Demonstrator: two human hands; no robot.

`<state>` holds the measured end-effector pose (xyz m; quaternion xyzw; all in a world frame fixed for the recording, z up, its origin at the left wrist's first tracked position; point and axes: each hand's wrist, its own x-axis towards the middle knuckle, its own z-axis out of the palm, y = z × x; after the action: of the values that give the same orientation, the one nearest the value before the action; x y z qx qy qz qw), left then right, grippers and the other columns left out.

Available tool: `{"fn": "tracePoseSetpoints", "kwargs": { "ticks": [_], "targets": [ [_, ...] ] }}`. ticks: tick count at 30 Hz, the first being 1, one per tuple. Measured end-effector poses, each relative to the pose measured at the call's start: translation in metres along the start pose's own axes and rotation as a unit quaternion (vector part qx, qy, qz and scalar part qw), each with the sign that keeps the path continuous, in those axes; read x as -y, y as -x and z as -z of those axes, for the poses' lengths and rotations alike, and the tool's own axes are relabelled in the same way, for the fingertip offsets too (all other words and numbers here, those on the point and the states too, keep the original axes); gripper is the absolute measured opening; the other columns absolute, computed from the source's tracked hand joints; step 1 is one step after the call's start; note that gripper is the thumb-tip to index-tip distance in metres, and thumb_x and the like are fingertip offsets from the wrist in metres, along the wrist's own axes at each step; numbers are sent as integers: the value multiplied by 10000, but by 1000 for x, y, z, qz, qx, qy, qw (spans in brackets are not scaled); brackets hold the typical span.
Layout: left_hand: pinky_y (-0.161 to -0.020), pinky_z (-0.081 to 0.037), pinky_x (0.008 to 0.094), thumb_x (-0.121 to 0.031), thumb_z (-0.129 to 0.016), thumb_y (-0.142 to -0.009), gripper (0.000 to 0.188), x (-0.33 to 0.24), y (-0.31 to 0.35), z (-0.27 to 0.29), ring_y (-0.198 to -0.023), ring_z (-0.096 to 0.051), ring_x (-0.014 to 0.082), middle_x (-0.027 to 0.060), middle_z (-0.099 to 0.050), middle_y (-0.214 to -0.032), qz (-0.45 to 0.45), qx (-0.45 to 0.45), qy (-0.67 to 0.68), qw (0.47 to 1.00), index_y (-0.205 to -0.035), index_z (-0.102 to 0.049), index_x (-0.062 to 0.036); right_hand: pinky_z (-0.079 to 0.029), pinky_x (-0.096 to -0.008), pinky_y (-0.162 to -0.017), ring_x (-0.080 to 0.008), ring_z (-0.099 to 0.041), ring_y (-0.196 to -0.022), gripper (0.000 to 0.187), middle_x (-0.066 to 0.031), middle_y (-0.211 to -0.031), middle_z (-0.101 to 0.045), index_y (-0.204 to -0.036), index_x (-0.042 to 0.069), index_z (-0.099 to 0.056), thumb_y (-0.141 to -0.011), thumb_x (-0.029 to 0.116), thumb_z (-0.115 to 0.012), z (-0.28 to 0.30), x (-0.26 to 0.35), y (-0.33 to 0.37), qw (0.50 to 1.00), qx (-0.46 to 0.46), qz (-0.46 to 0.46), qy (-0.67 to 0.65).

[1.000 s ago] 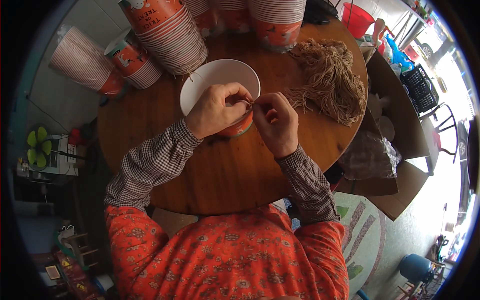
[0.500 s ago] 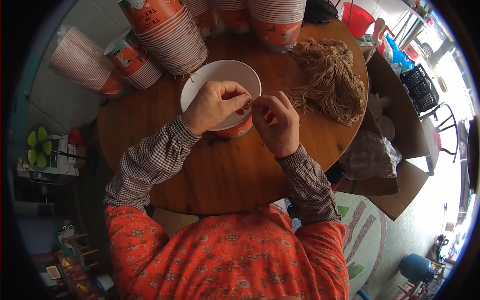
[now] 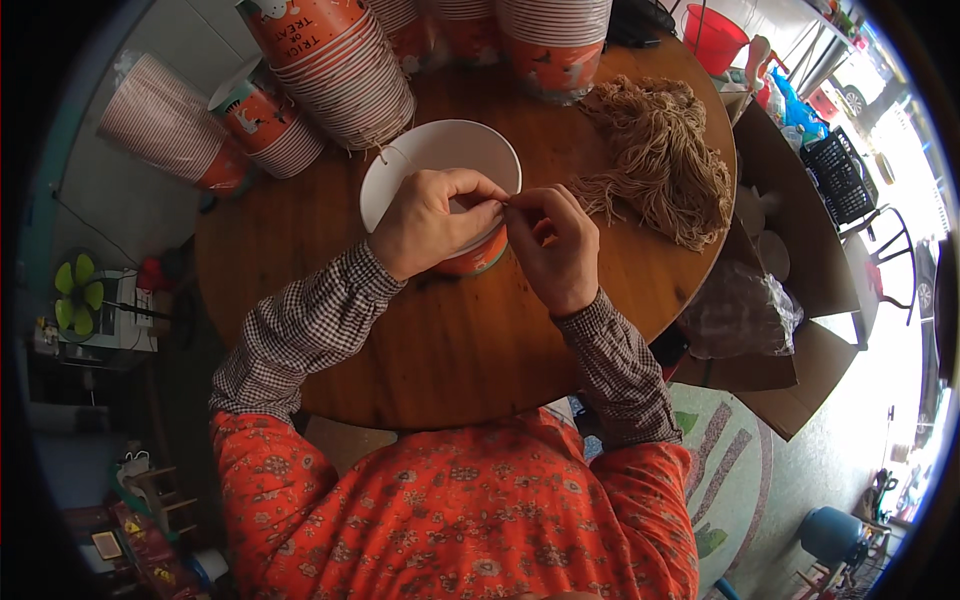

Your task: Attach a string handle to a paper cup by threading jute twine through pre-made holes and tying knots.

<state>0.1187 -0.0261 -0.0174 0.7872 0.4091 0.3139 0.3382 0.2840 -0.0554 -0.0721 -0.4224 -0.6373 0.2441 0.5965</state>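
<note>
A round paper bucket point(image 3: 440, 147), white inside and orange printed outside, stands upright on the wooden table in front of me. A thin tan cord point(image 3: 384, 152) comes through its far-left rim and passes out of sight behind my left hand. My left hand point(image 3: 432, 215) reaches over the bucket, thumb and forefinger pinched at the right rim. Against those fingertips my right hand point(image 3: 553, 240) is also closed in a pinch. The fingers cover most of what they hold; it appears to be the thin cord's end.
Nested printed buckets point(image 3: 345, 95) stand in a tall stack at the far left, with wrapped stacks point(image 3: 555, 50) behind. A bundle of tan cords point(image 3: 665, 160) lies on the table's right. Beside the wooden table point(image 3: 440, 370) is an open cardboard box point(image 3: 800, 220).
My left hand has shifted and turned slightly, its fingertips now meeting the right hand's more closely. The right hand and the bucket have barely moved.
</note>
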Motion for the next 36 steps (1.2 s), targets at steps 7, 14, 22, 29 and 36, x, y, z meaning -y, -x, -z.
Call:
{"fn": "tracePoseSetpoints", "kwargs": {
  "ticks": [7,14,22,29,36],
  "targets": [
    [-711,-502,261,-17,-623,-836,80,0,-1,-3,-795,-640,138,62,-664,-849,-83,-36,-64,994,-907,-653,8,-486,-260,-561,-154,-614,-649,106,-68,-815,-615,-882,14,-630,-785,23,-672,-2,1,-2,1000,2,-22,-21],
    [-678,-492,261,-2,-610,-816,60,4,-2,-3,-756,-622,138,64,-634,-821,-115,-38,-103,987,-875,-612,11,-477,-264,-557,-159,-603,-643,94,-72,-806,-606,-865,13,-623,-782,19,-668,-3,3,-2,999,1,-31,-24],
    [-694,-515,305,-68,-657,-761,99,5,-6,0,-708,-629,189,72,-640,-779,-115,-21,-89,989,-828,-613,-12,-490,-288,-571,-187,-616,-668,114,-77,-813,-580,-863,27,-601,-775,14,-672,-7,4,1,1000,-15,4,19],
    [-701,-545,277,-89,-650,-829,111,1,-5,0,-748,-674,153,94,-693,-808,-8,0,-20,1000,-879,-644,10,-499,-302,-571,-200,-617,-666,142,-83,-833,-583,-874,33,-603,-760,5,-682,-7,0,1,998,-29,35,32],
    [-694,-536,279,-79,-637,-829,93,3,-2,-6,-741,-663,156,83,-678,-790,-44,-43,-11,998,-864,-627,7,-486,-291,-553,-184,-603,-638,103,-77,-780,-576,-838,22,-601,-770,3,-676,-10,2,1,999,-39,15,22]
  ]
}}
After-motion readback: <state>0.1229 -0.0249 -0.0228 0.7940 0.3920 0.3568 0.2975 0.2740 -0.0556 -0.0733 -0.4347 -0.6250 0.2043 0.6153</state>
